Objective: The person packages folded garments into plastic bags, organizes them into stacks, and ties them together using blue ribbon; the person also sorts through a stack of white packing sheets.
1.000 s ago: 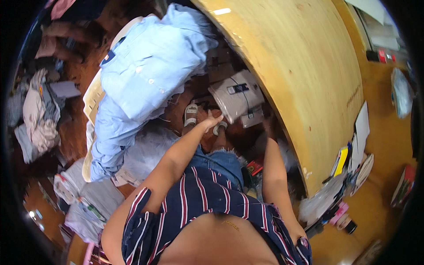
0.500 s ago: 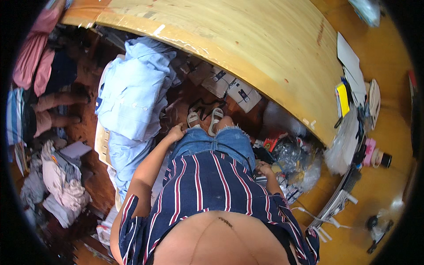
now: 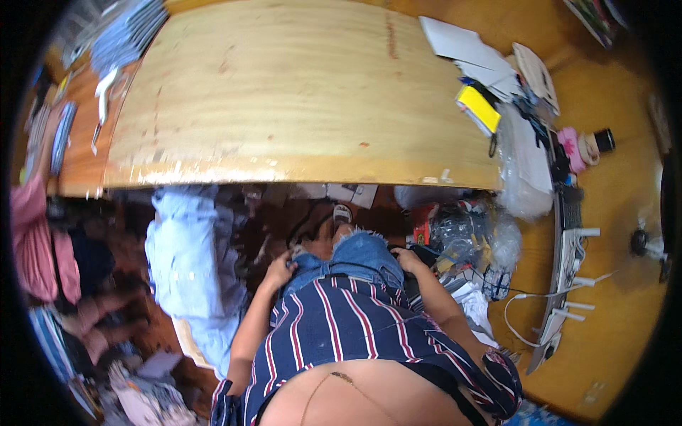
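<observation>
I am wearing frayed denim shorts, and both hands are at their sides. My left hand has its fingers curled on the edge of the left leg. On the other side, my right hand is closed against the cloth near the hip, its fingertips partly hidden. Left of my left arm, a heap of light blue shirts lies over a beige plastic seat or crate. Neither hand touches the heap.
A wide wooden table stands ahead. On its right lie white papers, a yellow pack and plastic wrap. Bagged items crowd below. A person in pink is at the left; folded blue cloth lies far left.
My view has swung left and up, showing more tabletop and the person's arm at the table. My right hand has moved forward along the shorts; my left stays at their side.
</observation>
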### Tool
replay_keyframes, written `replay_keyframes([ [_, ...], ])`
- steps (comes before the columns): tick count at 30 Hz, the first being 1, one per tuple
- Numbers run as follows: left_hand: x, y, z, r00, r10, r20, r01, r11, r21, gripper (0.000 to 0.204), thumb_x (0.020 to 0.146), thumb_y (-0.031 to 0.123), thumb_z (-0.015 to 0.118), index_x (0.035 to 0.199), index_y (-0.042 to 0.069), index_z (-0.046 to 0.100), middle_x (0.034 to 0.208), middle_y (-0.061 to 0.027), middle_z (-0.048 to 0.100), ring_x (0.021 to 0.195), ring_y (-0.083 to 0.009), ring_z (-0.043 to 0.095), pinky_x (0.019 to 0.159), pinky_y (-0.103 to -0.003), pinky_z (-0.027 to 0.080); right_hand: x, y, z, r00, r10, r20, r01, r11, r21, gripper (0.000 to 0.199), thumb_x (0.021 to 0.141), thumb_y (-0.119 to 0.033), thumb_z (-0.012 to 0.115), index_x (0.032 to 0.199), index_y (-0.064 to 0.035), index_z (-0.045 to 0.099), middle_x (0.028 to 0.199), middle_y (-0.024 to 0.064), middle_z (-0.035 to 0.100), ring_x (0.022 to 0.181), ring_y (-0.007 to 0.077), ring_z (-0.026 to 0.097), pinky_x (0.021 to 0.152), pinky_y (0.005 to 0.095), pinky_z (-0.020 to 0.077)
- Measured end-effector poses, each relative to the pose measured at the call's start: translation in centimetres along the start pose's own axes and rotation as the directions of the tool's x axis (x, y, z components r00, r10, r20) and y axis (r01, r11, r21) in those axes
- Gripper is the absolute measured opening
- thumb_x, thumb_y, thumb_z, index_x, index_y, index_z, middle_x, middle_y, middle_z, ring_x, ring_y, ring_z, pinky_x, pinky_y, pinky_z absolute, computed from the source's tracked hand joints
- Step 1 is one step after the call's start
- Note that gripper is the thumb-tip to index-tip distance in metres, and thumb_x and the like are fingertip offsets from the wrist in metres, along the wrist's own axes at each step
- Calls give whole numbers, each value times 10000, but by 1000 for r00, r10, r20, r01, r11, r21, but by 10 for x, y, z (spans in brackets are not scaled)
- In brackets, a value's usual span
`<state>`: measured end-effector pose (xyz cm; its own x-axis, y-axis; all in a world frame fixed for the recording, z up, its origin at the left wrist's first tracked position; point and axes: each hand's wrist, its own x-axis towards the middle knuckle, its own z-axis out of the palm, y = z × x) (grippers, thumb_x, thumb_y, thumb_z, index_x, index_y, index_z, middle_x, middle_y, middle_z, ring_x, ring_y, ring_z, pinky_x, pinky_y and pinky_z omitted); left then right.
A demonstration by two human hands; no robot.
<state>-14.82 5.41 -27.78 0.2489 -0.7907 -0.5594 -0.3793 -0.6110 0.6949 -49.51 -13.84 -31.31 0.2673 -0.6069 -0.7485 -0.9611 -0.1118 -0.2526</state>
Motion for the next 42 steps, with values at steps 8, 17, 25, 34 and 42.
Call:
replay_keyframes([
  [8,-4,161,-53,810,356,466,-475,865,164,400,771,181,505,1137,48,417,986,-200,529,914,-314,516,782,-340,406,-73,-80,-201,773,-555,308,319,759,568,299,798,-131,497,1071,-11,487,911,96,577,799,133,546,745,256,421],
  [17,74,309,-70,868,426,256,-326,877,-353,388,814,41,444,1187,2,344,943,-110,553,899,-153,506,790,-267,391,102,-26,-492,394,-294,-871,497,865,-67,389,748,-238,552,1083,-56,475,952,140,550,840,194,532,739,284,422],
  [25,293,411,-79,902,378,-209,-420,881,-220,435,838,109,425,1237,57,258,922,-112,544,764,-144,533,638,-242,432,151,29,-624,190,517,-834,-218,851,478,418,731,-379,525,1009,-67,520,1070,161,471,985,312,468,791,411,401],
  [34,487,595,-35,988,-7,-156,-29,973,-227,484,739,384,539,917,-63,475,811,-153,558,674,-216,574,486,-326,467,209,82,-671,585,447,-677,-126,874,468,623,667,-513,540,1013,5,522,1062,214,491,997,334,472,820,390,381],
  [42,543,555,-4,844,237,-480,-222,971,89,341,647,283,663,717,-7,500,695,-120,560,600,-201,550,504,-350,443,183,-12,-660,612,214,-762,130,922,364,456,620,-240,645,959,45,537,950,200,554,917,267,530,768,320,413],
])
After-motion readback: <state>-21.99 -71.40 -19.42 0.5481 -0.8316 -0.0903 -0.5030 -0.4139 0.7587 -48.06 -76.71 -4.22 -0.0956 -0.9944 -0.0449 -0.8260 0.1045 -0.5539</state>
